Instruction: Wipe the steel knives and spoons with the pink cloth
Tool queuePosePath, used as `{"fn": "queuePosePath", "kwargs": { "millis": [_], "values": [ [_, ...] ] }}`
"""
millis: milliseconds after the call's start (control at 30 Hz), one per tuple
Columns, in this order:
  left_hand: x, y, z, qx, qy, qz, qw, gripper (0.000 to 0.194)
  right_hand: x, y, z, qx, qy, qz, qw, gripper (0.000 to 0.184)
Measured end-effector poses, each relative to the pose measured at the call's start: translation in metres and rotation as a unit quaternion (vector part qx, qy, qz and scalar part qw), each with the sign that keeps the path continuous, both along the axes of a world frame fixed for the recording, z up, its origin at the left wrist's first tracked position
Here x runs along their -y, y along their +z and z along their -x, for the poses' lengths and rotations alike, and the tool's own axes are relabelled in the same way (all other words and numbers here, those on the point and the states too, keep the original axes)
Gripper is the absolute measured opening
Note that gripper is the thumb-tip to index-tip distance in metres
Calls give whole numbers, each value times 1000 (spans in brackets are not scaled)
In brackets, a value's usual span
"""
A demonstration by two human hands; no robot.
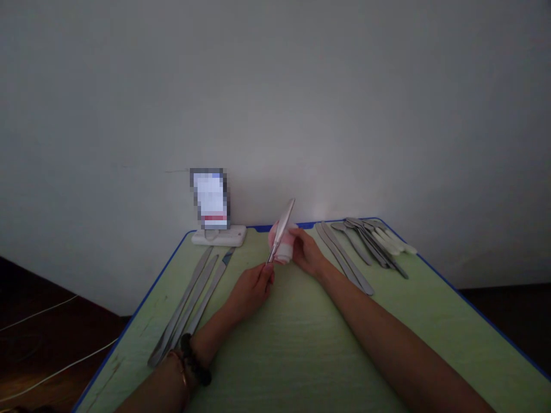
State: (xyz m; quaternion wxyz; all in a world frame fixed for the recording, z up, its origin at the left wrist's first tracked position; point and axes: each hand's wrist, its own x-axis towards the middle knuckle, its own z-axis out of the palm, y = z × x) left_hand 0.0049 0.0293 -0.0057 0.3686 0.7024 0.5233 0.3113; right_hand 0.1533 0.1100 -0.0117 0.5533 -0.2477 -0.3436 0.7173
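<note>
My left hand (253, 287) pinches the handle end of a table knife (282, 228), which points up and away. The fingers of my right hand (306, 252) are closed on a pink and white cloth (282, 245) that is pressed against the lower part of the knife's blade. Both hands are above the middle of the green table (301, 344). A dark bead bracelet sits on my left wrist.
Three long knives (189, 304) lie in a row on the left. Two knives (342, 258) and several spoons and white-handled pieces (379, 241) lie on the right. A blurred phone stands on a white base (218, 236) against the wall. White cables run along the floor at left.
</note>
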Motion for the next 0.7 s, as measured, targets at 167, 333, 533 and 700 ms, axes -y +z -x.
{"fn": "queuePosePath", "kwargs": {
  "millis": [167,333,533,700],
  "values": [
    [2,0,0,5,8,3,1000,37,-5,-3,-2,37,-27,-9,999,17],
    [6,1,0,41,20,40,998,41,-12,-11,2,82,-135,-18,987,19],
    [3,-1,0,81,69,41,993,31,-3,-16,13,331,-189,-140,914,36],
    [2,-1,0,75,61,33,995,31,6,-10,13,417,-300,-244,822,20]
  ]
}}
